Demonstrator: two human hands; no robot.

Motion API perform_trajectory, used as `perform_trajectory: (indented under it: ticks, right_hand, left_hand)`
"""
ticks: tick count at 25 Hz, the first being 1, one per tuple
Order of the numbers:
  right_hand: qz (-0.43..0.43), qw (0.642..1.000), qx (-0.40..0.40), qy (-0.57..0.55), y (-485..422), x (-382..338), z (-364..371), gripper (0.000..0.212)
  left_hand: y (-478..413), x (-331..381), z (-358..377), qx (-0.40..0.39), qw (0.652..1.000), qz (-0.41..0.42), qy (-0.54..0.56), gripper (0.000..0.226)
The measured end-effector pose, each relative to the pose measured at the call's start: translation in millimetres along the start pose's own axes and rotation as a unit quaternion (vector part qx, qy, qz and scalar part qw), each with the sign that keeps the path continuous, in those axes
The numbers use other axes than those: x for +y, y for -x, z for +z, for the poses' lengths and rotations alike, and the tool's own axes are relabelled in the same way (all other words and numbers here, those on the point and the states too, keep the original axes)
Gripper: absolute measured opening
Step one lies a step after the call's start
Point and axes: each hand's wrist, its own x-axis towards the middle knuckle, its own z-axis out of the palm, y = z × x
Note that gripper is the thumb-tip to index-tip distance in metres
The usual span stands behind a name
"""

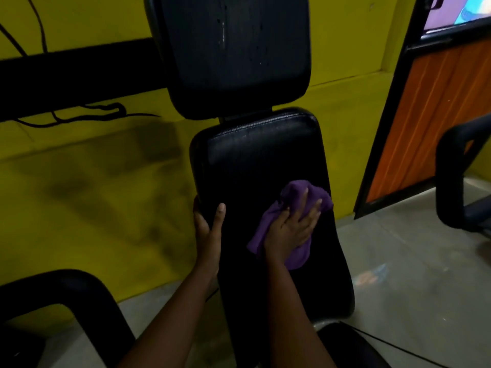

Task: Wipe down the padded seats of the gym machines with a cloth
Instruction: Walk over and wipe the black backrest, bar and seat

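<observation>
A long black padded seat (260, 160) runs down the middle of the view, with a second black pad (233, 54) above it. On the seat lies a bunched purple cloth (295, 192). My right hand (292, 229) presses flat on the cloth with straight, spread fingers. The seat's left edge is gripped by my left hand (208, 229), thumb on top of the pad and fingers wrapped round the side out of sight.
A yellow wall (93, 181) with a black bar and loose cables stands behind the seat. An orange-panelled door (425, 123) is at the right. Black machine frames sit at bottom left (79, 293) and far right (451, 160). Grey floor lies to the right.
</observation>
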Motion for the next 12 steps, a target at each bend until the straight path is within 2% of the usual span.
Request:
perform_trajectory:
  ticks: [2, 3, 6, 7, 9, 12]
  right_hand:
    - [0.071, 0.997, -0.022, -0.016, 32, -3, 0, 0.057]
    - [0.052, 0.998, -0.038, -0.018, 51, -11, -1, 0.060]
    - [-0.130, 0.983, -0.129, 0.002, 108, -9, -6, 0.060]
    - [-0.156, 0.978, -0.140, 0.003, 116, 5, -5, 0.063]
    - [-0.127, 0.983, -0.130, 0.000, 117, 43, -1, 0.067]
    - [-0.016, 0.997, -0.076, 0.010, 116, 94, 1, 0.061]
  left_hand:
    - [1, -5, 0, 0.004, 1.000, 0.002, -0.005, 0.095]
    - [2, -7, -1, -0.001, 1.000, 0.003, 0.002, 0.097]
    - [8, -17, -6, -0.016, 0.999, -0.033, 0.021, 0.100]
    - [13, -24, -7, -0.020, 0.998, -0.050, 0.026, 0.103]
    - [29, -46, -10, -0.019, 0.997, -0.070, 0.022, 0.108]
    - [53, -82, -16, -0.032, 0.996, -0.085, -0.023, 0.111]
